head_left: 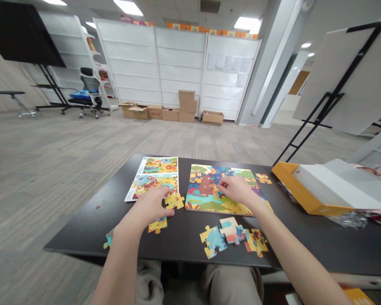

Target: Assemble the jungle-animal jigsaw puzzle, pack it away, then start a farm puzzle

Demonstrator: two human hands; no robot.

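Yellow piece is pinched in left hand fingers just beside the puzzle board, which is held steady under the loosely open right hand.

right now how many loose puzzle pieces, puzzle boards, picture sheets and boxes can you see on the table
loose puzzle pieces: 7
puzzle board: 1
picture sheet: 1
orange box: 1
total: 10

**Two hands at a jigsaw on a dark table**

The left hand touches a yellow piece; just right of it lies the puzzle board, where the right hand presses down. Loose pieces sit nearer the person.
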